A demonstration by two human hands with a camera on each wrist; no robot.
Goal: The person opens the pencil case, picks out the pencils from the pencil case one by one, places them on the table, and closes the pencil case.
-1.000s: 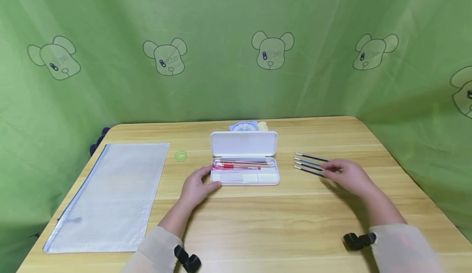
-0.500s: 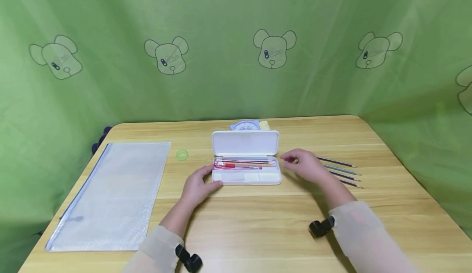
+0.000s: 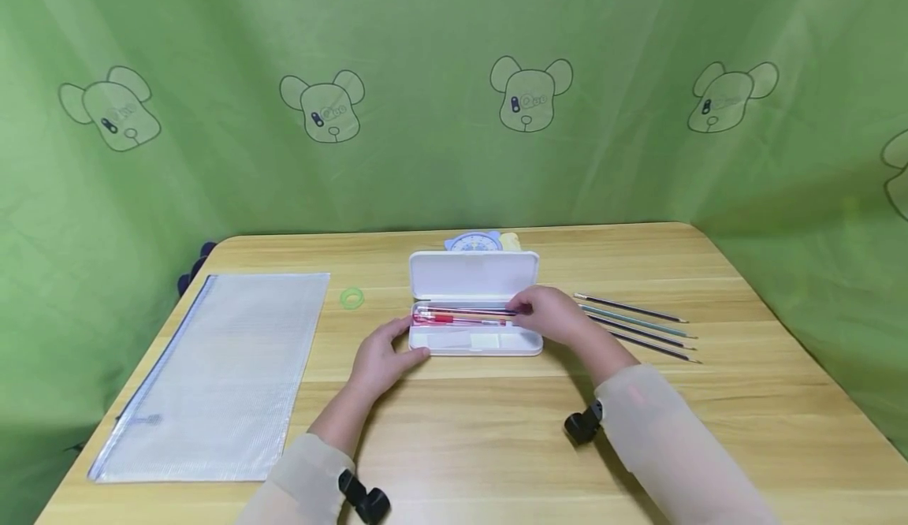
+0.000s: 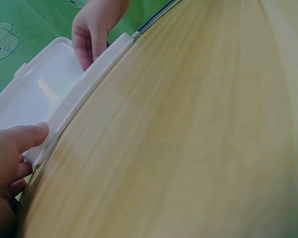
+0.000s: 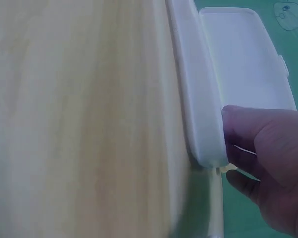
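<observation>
An open white pencil case stands on the table with its lid raised at the back. My left hand holds the case's left end, thumb at the front edge and fingers around the side. Inside lie several pencils and a red pen. My right hand reaches in at the right end, fingers bent down at the pencils' ends; whether they pinch one is hidden. In the right wrist view the right hand comes over the case's end wall. Several dark and teal pencils lie fanned right of the case.
A translucent zip pouch lies flat on the left of the wooden table. Between pouch and case is a green ring. A blue clock-like object stands partly hidden behind the lid. A green curtain hangs behind.
My right hand has let go of the pencils on the right and moved left into the case. Those pencils now lie on the table. My left hand has stayed on the case.
</observation>
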